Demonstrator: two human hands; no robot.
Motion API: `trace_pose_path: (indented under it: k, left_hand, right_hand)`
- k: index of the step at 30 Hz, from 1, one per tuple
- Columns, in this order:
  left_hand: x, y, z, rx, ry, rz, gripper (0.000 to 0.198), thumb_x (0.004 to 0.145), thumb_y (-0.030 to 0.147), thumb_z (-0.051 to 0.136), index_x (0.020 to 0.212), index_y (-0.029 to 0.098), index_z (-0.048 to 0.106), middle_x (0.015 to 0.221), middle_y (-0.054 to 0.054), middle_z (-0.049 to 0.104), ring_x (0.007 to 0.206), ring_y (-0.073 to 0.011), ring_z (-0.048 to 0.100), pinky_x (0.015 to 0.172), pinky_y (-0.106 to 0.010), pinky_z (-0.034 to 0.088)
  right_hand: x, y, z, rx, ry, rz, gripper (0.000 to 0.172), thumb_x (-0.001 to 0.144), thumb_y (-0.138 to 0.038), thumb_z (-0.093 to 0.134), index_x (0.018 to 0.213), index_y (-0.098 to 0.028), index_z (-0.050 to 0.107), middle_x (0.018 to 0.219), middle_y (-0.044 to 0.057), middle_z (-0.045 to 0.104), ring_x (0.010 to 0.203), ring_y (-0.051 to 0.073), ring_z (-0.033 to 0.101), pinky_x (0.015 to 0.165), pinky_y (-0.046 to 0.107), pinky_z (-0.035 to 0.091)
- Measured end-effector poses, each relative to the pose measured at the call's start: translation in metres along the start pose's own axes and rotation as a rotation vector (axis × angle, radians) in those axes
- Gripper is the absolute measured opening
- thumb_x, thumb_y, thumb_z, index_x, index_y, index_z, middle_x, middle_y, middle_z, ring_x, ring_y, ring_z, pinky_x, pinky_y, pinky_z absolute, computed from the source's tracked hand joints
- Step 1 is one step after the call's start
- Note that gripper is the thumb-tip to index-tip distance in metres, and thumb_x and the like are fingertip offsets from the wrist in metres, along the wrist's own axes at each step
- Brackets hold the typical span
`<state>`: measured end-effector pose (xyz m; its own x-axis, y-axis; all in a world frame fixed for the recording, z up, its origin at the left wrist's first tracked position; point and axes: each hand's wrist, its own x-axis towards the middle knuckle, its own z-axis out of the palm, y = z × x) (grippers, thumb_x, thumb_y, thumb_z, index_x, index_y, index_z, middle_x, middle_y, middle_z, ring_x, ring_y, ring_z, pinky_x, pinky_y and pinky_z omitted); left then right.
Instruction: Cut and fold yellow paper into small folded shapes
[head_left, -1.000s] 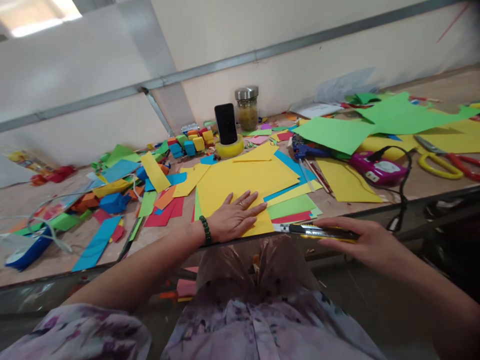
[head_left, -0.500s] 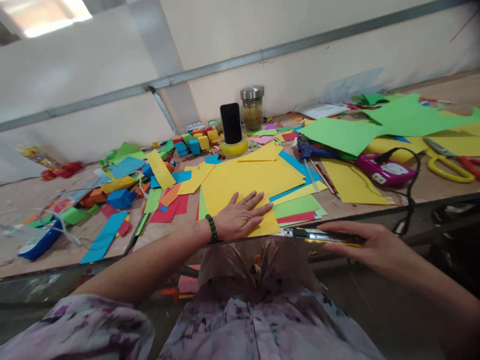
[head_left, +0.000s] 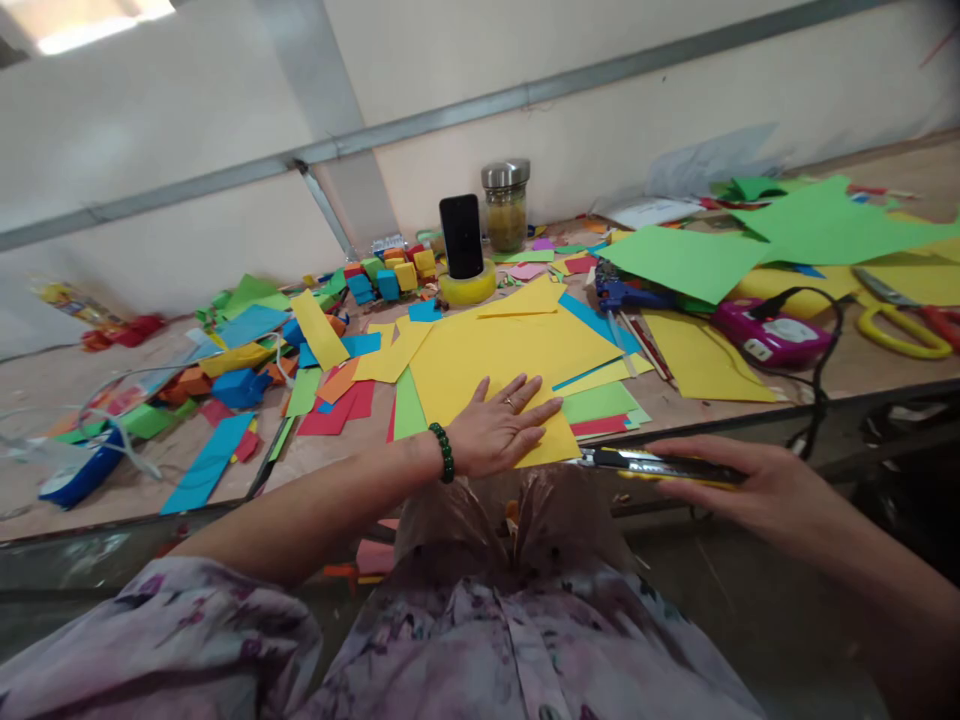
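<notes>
My left hand [head_left: 504, 428] lies flat with spread fingers on a large yellow paper sheet [head_left: 495, 350], near the table's front edge. A ring and a green bead bracelet [head_left: 442, 452] are on this hand and wrist. In my right hand [head_left: 757, 485] is a box cutter [head_left: 660, 466], its tip pointing left at the yellow sheet's front right corner, which sticks out past the edge. I cannot tell whether the blade touches the paper. Green paper [head_left: 596, 402] and red paper [head_left: 600, 426] show under the yellow sheet.
A phone [head_left: 461, 238] stands in a yellow tape roll [head_left: 468, 288], beside a lidded jar [head_left: 506, 205]. To the right are a blue glue gun [head_left: 626, 295], a purple power socket [head_left: 772, 333] and scissors [head_left: 900, 320]. Folded paper pieces [head_left: 240, 388] and a blue tape dispenser [head_left: 81, 472] lie left.
My left hand and the yellow sheet have shifted slightly to the right. The box cutter in my right hand has also moved a little right.
</notes>
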<state>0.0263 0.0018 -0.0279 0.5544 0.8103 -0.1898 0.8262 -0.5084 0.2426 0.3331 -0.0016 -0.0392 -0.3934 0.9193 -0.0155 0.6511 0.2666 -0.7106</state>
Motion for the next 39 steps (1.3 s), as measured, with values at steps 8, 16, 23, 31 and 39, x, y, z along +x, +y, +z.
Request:
trace_pose_path:
  k: [8,16,23,31,39]
  left_hand:
    - [0.0,0.0,0.001,0.005,0.007,0.002,0.055,0.1,0.046,0.015,0.153,0.03,0.017,0.162,-0.007,0.005,0.149,-0.0255,0.004,0.113,-0.064,0.006]
    - [0.001,-0.001,0.002,-0.003,0.012,0.006,0.056,0.099,0.046,0.015,0.153,0.03,0.018,0.162,-0.007,0.005,0.149,-0.0267,0.005,0.113,-0.065,0.006]
    - [0.001,-0.002,0.004,-0.005,0.02,0.0,0.056,0.099,0.048,0.013,0.153,0.031,0.017,0.162,-0.007,0.006,0.149,-0.0261,0.004,0.113,-0.065,0.005]
    - [0.005,0.0,0.008,-0.015,0.036,-0.019,0.057,0.099,0.049,0.013,0.153,0.032,0.016,0.162,-0.007,0.005,0.149,-0.0265,0.004,0.113,-0.065,0.005]
    - [-0.008,-0.022,-0.009,-0.097,-0.021,0.072,0.055,0.1,0.047,0.014,0.153,0.032,0.016,0.162,-0.006,0.003,0.149,-0.0254,-0.001,0.114,-0.062,0.005]
  right_hand:
    - [-0.006,0.003,0.003,-0.009,0.002,0.008,0.041,0.07,-0.048,0.07,0.102,-0.023,0.076,0.104,0.005,0.076,0.1,0.029,0.069,0.093,0.037,0.053]
    - [-0.005,-0.008,0.007,-0.007,0.013,0.006,0.04,0.069,-0.047,0.07,0.099,-0.023,0.077,0.102,0.005,0.077,0.097,0.029,0.07,0.092,0.038,0.054]
    - [-0.009,-0.016,0.014,0.021,0.028,0.042,0.041,0.066,-0.047,0.07,0.097,-0.021,0.077,0.101,0.006,0.077,0.096,0.03,0.07,0.09,0.039,0.055]
    - [-0.01,-0.019,0.019,0.032,0.039,0.029,0.037,0.068,-0.047,0.07,0.097,-0.024,0.078,0.1,0.005,0.077,0.096,0.031,0.071,0.087,0.037,0.057]
    - [-0.008,-0.008,0.016,-0.013,0.062,0.021,0.039,0.067,-0.046,0.07,0.098,-0.024,0.077,0.102,0.005,0.077,0.097,0.031,0.071,0.091,0.039,0.055]
